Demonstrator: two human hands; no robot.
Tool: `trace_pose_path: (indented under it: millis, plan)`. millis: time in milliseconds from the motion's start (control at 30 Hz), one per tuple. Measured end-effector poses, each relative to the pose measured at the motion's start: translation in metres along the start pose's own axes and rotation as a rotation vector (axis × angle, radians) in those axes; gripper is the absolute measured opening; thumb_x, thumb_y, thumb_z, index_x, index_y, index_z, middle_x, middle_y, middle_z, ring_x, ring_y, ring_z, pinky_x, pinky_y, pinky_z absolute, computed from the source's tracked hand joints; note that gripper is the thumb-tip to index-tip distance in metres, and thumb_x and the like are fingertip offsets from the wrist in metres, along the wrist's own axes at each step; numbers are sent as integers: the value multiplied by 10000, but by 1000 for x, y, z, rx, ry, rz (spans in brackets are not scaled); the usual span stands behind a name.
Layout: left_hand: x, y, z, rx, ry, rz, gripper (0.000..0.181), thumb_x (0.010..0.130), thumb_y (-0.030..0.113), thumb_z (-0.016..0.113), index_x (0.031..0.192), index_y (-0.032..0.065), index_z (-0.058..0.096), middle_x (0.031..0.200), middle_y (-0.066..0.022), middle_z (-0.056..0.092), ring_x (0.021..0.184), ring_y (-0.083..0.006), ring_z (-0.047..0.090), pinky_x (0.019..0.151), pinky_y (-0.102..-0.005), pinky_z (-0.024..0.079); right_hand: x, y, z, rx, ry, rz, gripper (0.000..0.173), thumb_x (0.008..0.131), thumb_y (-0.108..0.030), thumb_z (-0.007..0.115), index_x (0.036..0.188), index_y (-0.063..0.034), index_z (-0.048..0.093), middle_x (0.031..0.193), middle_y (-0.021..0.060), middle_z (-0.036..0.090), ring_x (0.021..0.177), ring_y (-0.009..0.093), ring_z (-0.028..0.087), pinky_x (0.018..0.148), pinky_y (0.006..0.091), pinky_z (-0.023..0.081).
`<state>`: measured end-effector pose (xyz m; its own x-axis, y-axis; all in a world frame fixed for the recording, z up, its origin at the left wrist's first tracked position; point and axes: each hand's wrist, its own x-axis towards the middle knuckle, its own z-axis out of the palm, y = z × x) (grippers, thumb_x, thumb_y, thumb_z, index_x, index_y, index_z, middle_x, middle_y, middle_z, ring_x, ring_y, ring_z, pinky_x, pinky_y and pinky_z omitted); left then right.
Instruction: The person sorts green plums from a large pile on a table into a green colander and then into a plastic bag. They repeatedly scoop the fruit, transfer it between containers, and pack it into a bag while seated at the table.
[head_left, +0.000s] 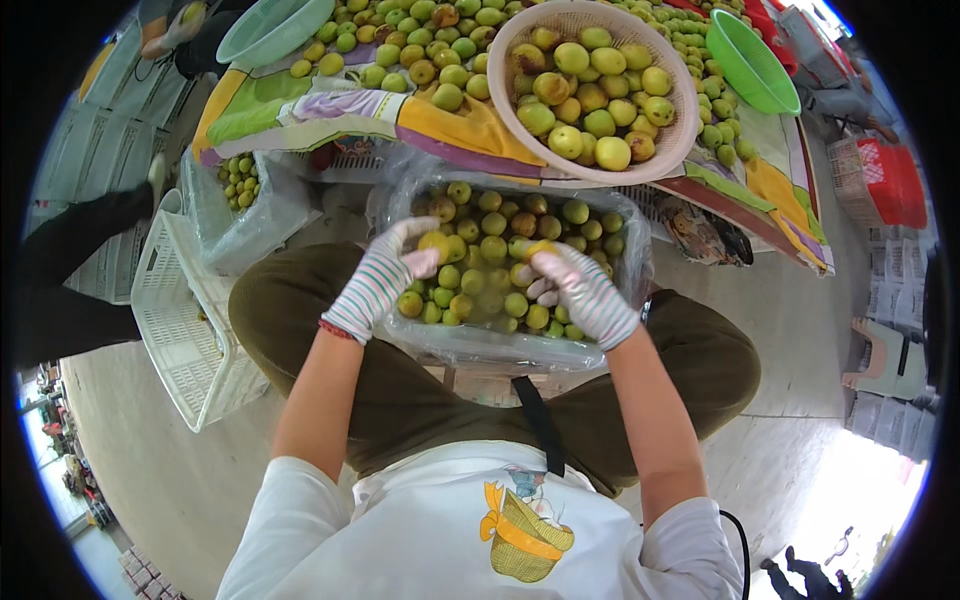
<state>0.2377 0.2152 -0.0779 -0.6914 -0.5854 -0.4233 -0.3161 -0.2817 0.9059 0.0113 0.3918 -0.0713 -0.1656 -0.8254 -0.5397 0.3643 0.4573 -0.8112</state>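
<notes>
Both my hands wear white knit gloves with thin stripes. Between the thumb and fingers of my left hand (382, 270) is a yellowish round fruit (433, 241). My right hand (585, 289) grips another yellow-green fruit (537, 249) at its fingertips. Below both hands, between my knees, stands a crate lined with clear plastic (487, 349). Many small green and brownish fruits (493, 225), perhaps jujubes, fill it. Just beyond, a pink plastic colander (686, 142) heaped with similar fruit rests on the table's near edge.
A table under a patterned cloth (450, 124) carries loose fruit, a pale green basin (274, 34) and a bright green basket (754, 67). At left are a white plastic crate (169, 300) and a plastic-lined container of fruit (251, 225). Another person's dark-clothed leg (90, 232) extends in beside it.
</notes>
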Motion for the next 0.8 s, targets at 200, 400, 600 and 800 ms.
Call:
trace_pose_path:
  millis: [200, 400, 600, 800]
  plan:
    - [-3, -53, 10, 754, 1, -86, 538, 804, 92, 720, 1307, 65, 530, 1188, -161, 603, 1114, -295, 575, 970, -347, 448, 45, 91, 48, -249, -121, 170, 586, 869, -410, 678, 1254, 10, 542, 901, 95, 644, 602, 136, 552, 540, 266, 475]
    - [1, -70, 16, 885, -79, -194, 509, 797, 161, 712, 1276, 92, 554, 1254, -193, 556, 1181, -362, 529, 1000, -391, 433, 70, 83, 66, -87, 14, 219, 467, 948, -339, 564, 1286, -21, 511, 957, 110, 649, 657, 159, 610, 585, 285, 523]
    - [3, -65, 29, 1098, -214, -205, 504, 767, 72, 708, 1249, 34, 567, 1222, -193, 583, 1142, -337, 568, 981, -363, 459, 56, 48, 39, -127, 34, 147, 461, 972, -360, 510, 1295, -31, 507, 982, 104, 645, 660, 143, 607, 598, 275, 526]
    - [-3, -77, 27, 1261, -106, 21, 421, 754, 142, 713, 1154, 61, 607, 1124, -177, 607, 1122, -335, 551, 976, -402, 454, 32, 47, 9, -238, 50, 138, 481, 969, -375, 534, 1315, -43, 501, 1055, 132, 649, 687, 152, 641, 580, 261, 526]
